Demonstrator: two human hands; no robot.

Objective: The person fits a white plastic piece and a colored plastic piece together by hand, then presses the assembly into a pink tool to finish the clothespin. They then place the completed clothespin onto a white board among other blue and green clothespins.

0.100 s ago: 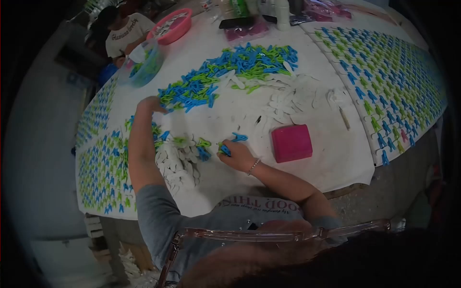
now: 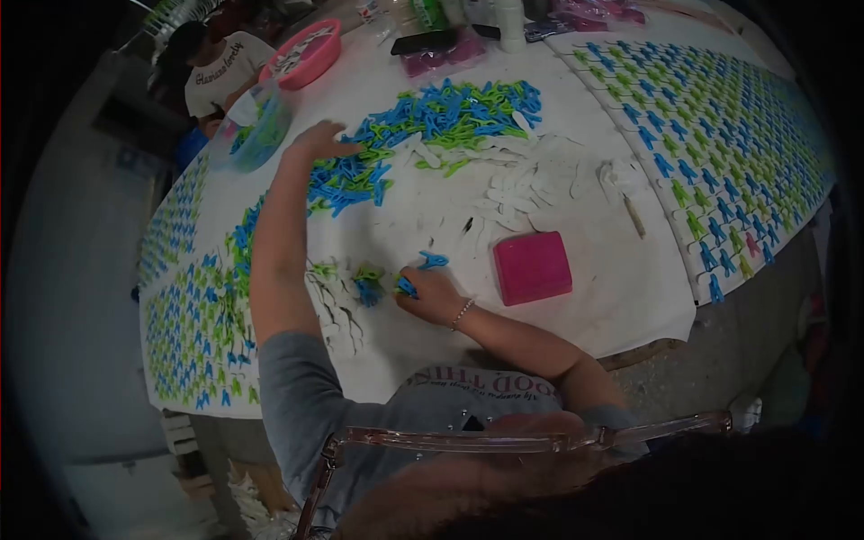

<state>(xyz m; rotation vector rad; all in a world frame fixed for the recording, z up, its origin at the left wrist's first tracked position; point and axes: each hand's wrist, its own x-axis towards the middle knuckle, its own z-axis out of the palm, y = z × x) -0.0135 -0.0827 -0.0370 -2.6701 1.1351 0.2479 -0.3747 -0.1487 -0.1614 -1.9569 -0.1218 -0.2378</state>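
Reaching across the upper-left part of the frame, the left hand (image 2: 317, 142) hung at the near edge of a heap of blue and green clips (image 2: 436, 112), its thumb and fingers spread apart; whether they touched any clip could not be told. The right hand (image 2: 430, 295), near the centre, had its fingers closed on a small blue-and-green piece (image 2: 407, 287), seemingly a clip, partly hidden by the grip. The two hands were well apart. The step in hand looked like holding one piece while reaching to the heap; taking a single clip there would have called for a narrow pinch, as they lay tangled.

The heaped clips looked glossy, bright and slim, pointing every way. A loose blue clip (image 2: 434, 260) lay just beside the right hand, and a green-and-blue cluster (image 2: 367, 286) sat to its left. White pieces (image 2: 517, 193) were scattered below the heap, with a pink block (image 2: 533, 268) right of centre. Clips stood in close rows on a white board (image 2: 670, 211) at the right and along the left side. A person (image 2: 225, 72) sat in the upper left, near a pink basin (image 2: 330, 67) and a clear bowl (image 2: 261, 153).
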